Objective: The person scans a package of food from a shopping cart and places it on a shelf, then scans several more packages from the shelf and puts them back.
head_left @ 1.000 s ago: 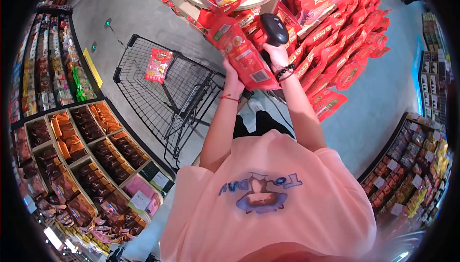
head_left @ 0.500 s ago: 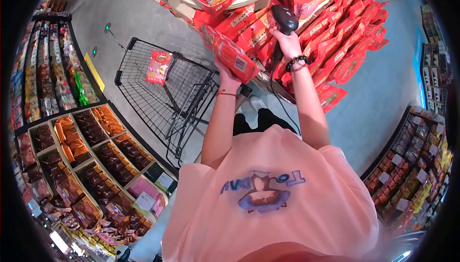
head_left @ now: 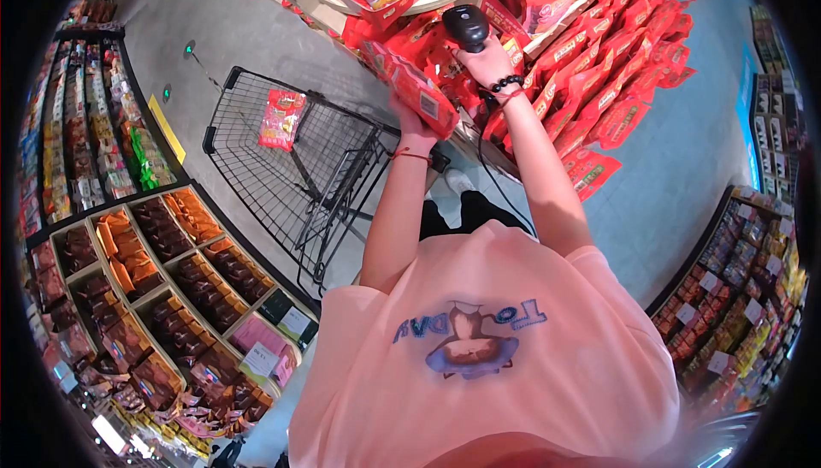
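My left hand (head_left: 412, 120) grips a red package (head_left: 415, 91) by its lower left side; a white barcode label shows near its lower end. My right hand (head_left: 487, 64), with a dark bead bracelet at the wrist, is closed on a black handheld scanner (head_left: 467, 26), whose cable hangs down toward my waist. The scanner head is just up and to the right of the package, apart from it. Behind both hands are rows of red packages (head_left: 590, 66) on a display.
A black wire shopping cart (head_left: 256, 186) stands at the left with a red packet (head_left: 282, 119) in it. Bins of brown and orange packets (head_left: 128, 254) fill the lower left. More shelves (head_left: 727, 288) stand at the right.
Since the earlier frames, the scanner has moved up and right, then back left toward the package. The package has tilted and now shows more edge-on. The cart has barely shifted.
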Demonstrator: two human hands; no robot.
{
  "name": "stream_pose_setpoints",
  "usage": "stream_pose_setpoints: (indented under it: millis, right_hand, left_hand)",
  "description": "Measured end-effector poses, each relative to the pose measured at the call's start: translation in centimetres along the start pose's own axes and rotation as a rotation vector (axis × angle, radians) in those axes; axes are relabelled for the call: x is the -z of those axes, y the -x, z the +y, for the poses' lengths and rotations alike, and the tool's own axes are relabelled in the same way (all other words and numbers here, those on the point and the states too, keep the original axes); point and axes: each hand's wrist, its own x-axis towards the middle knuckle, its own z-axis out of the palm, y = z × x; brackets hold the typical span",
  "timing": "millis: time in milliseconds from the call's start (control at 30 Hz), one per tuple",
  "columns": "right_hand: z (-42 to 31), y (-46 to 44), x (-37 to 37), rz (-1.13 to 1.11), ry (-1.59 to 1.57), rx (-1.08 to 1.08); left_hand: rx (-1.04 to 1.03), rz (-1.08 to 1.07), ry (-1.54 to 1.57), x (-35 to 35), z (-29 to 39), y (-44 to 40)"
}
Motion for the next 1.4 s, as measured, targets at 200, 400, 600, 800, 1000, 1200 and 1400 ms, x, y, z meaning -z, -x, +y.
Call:
stream_pose_setpoints:
  millis: [200, 400, 600, 800, 1000, 1200, 1400]
  right_hand:
    - [0.2, -0.7, -1.3, -0.027, 0.392, -0.014]
    - [0.2, -0.2, -0.9, 0.012, 0.261, -0.015]
    - [-2.2, 3.7, 5.3, 0.024, -0.254, 0.003]
    - [-6.0, 10.9, 11.8, -0.216, -1.143, -0.093]
    - [-6.3, 15.6, 13.3, -0.4, -1.02, -0.214]
    - [-4.8, 17.0, 14.0, -0.316, -1.397, -0.351]
    - [-3.2, 16.5, 14.4, -0.146, -0.796, 0.015]
  left_hand:
    - [0.009, 0.084, 0.102, -2.3, 0.1, 1.8]
    - [-0.072, 0.088, 0.023, -0.9, 2.9, 3.5]
    - [-0.003, -0.153, -0.032, -2.0, 6.1, 11.8]
    - [-0.023, -0.123, -0.058, -0.4, 5.7, 17.3]
    - [-0.048, 0.099, -0.278, -9.4, 5.2, 17.6]
    - [-0.154, 0.217, -0.851, -10.4, 2.5, 14.9]
    - [-0.068, 0.002, -1.043, -13.2, 1.7, 12.8]
